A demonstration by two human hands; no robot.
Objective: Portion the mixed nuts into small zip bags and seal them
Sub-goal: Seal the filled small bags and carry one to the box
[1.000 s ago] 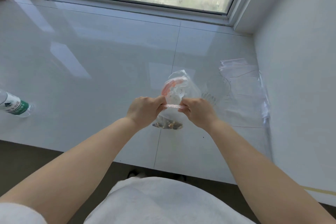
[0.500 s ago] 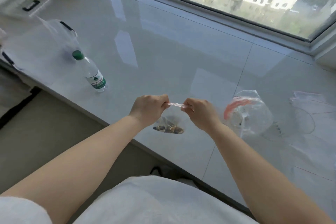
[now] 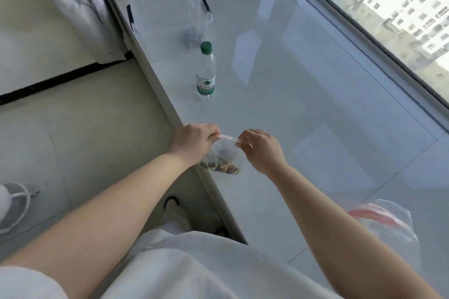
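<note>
Sealing is the step in hand: above the table (image 3: 315, 109) edge, left hand (image 3: 193, 142) and right hand (image 3: 261, 150) pinch the zip strip of a small bag (image 3: 224, 153) with nuts (image 3: 220, 167) at its bottom. Next, the fingers likely need to press along the strip.

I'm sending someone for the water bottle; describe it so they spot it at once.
On the glossy white counter under the window, look beyond the hands. The water bottle stands upright before a clear storage box; only it has a green cap and green label.
</note>
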